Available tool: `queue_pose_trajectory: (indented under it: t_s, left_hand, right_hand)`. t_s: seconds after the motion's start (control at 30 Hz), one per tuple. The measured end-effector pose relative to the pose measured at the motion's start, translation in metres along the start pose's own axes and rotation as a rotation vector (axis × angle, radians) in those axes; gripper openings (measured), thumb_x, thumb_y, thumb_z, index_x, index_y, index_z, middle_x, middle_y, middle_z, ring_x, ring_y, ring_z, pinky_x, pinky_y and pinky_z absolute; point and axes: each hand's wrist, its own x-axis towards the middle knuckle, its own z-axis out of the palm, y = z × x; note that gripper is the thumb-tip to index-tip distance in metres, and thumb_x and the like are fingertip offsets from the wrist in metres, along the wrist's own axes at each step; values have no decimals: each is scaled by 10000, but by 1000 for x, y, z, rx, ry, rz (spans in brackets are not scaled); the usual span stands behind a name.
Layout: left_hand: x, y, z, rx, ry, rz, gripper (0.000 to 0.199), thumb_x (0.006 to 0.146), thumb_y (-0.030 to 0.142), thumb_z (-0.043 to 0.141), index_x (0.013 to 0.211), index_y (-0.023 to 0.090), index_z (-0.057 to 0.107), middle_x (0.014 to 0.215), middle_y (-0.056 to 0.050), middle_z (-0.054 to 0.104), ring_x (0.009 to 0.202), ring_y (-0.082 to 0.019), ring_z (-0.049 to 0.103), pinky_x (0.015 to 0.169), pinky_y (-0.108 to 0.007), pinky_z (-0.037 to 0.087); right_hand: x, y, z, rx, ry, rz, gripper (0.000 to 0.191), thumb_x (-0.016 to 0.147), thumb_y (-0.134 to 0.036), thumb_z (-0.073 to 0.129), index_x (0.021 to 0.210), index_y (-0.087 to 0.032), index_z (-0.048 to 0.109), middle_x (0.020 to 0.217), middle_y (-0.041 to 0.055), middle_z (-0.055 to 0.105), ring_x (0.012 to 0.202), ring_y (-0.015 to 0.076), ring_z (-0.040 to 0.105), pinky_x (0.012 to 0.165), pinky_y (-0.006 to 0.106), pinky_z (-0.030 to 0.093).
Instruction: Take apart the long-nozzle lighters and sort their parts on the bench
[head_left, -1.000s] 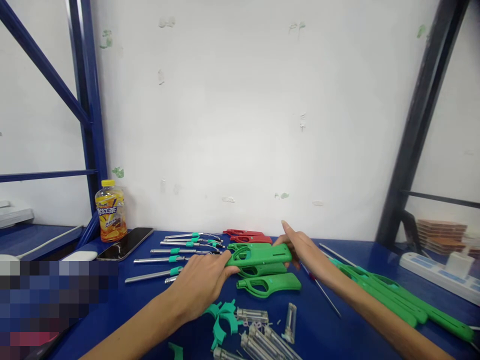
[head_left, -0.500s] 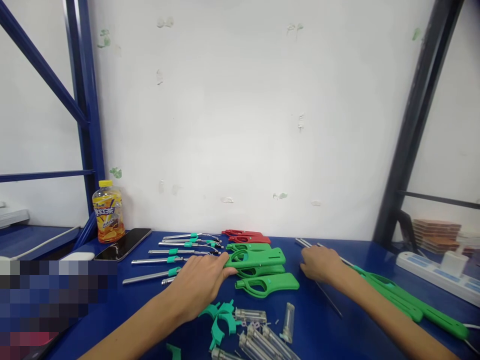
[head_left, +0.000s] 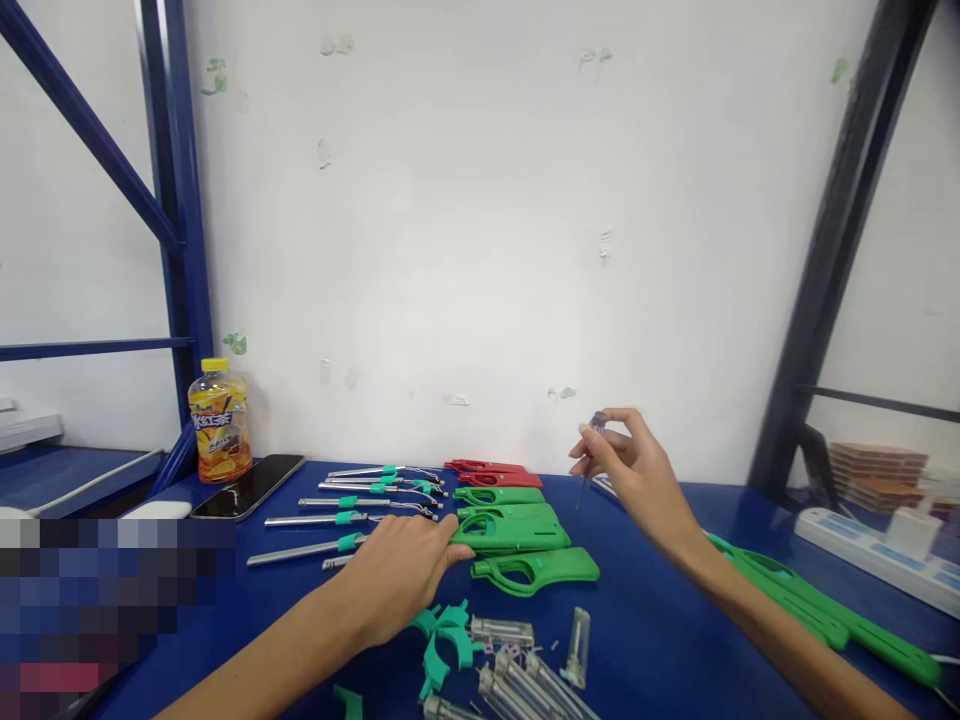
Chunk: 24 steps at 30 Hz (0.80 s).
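Observation:
My left hand (head_left: pixel 409 565) is closed on the muzzle end of a green lighter casing (head_left: pixel 517 530), which lies above other green casings. My right hand (head_left: pixel 637 475) is raised over the table, pinching the purple handle of a small screwdriver (head_left: pixel 598 422); its thin shaft points down. Another green casing (head_left: pixel 551 573) with a trigger loop lies just in front. Left of these is a row of metal lighter tubes (head_left: pixel 322 503) with teal triggers and wires. Clear fuel tanks (head_left: pixel 525 685) and loose teal triggers (head_left: pixel 450 640) lie near the front.
Red casings (head_left: pixel 491 470) lie at the back by the wall. On the right are finished-looking green lighters (head_left: pixel 795 595) and a white power strip (head_left: pixel 877 545). A drink bottle (head_left: pixel 219 425) and a phone (head_left: pixel 251 487) stand and lie at the back left.
My right hand has lifted off the table with the screwdriver, which now stands roughly upright in its fingers. My left hand stays on the green casing, nearly unmoved.

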Motion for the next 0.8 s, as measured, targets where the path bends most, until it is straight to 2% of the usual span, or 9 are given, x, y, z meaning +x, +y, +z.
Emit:
queue_pose_trajectory:
  t_s: [0.07,0.17,0.47,0.8]
  left_hand:
    - [0,-1,2,-1,8,6,410,1074,435,284,1042,186,607,849,-79,720,777,-288,702,617,-342,437]
    - [0,-3,4,-2,19,11,414,1074,444,280,1046,187,603,843,-74,720,772,-279,703,608,-332,423]
    - [0,3,-8,15,-38,-12,377,1078,397,288,1107,174,590,877,-92,728,802,-327,707,615,-365,441]
    - [0,4,-9,32,-25,-6,363,1082,386,278,1041,187,578,847,-72,718,763,-313,700,582,-349,400]
  right_hand:
    - [-3,-2,5,113,5,7,437,888,-606,620,1073,-255,436,787,21,712,669,220,706,658,355,565]
    - [-6,1,9,159,-11,8,445,886,-607,627,1079,-255,435,816,29,719,694,224,712,669,368,578]
    - [-8,9,13,144,-72,25,409,903,-582,626,1086,-254,463,841,27,710,715,212,709,690,357,569]
    - [-8,11,12,68,-11,-22,334,917,-535,623,1043,-261,481,959,18,590,784,191,658,658,338,585]
